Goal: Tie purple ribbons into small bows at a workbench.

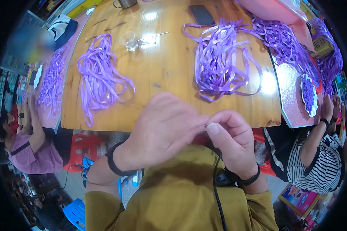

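My left hand (pixel 165 125) and my right hand (pixel 233 134) meet fingertip to fingertip just off the near edge of the wooden table. Between the right thumb and forefinger sits a tiny purple piece (pixel 205 125), too small to name surely. The left hand is smeared by motion; its fingers are closed together at the same spot, and their tips are mostly hidden. Beyond the left hand lies a loose bundle of purple ribbon (pixel 98 77). A larger heap of purple ribbon (pixel 218 61) rests beyond the right hand.
On the wooden table (pixel 162 73) are a small clear glass (pixel 132 44) with a thin stick, a dark phone (pixel 201 15) and a metal mug (pixel 125 3). People work on both sides. At right, more ribbon (pixel 285 42) hangs beside a white tray (pixel 314 102) of purple pieces.
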`<state>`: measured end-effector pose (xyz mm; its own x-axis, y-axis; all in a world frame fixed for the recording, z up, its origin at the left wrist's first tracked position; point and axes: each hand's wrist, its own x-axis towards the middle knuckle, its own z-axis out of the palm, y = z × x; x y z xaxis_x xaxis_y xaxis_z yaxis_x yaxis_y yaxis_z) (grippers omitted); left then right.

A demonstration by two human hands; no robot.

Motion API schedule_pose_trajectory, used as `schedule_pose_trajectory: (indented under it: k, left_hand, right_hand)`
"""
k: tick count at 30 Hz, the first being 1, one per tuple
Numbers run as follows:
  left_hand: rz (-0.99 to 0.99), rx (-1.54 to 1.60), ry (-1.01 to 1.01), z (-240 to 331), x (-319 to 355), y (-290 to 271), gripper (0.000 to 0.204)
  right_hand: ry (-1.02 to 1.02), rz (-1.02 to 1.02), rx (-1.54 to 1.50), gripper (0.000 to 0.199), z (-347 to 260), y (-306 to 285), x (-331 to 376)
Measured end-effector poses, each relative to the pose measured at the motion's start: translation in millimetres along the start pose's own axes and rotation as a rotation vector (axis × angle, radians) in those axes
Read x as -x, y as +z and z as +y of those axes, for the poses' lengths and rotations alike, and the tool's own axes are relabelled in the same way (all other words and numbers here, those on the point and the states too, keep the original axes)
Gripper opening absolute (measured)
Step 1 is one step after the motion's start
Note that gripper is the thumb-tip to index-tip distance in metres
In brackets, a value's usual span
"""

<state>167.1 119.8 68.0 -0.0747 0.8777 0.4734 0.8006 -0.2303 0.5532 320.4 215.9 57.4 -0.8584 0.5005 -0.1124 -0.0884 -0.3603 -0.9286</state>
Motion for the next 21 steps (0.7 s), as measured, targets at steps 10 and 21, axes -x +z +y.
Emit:
schedule_pose_trajectory:
  k: [10,21]
  left_hand:
    - [-0.107,0.14,-0.213,0,13,-1,0.006]
    - [0.018,-0.001,-0.107,10,19,7,0.013]
  right_hand:
    - [-0.688,-0.006,0.895,0.021,10,-5,-7]
    - [-0.584,0.017,0.807,0.014,12,-5,-7]
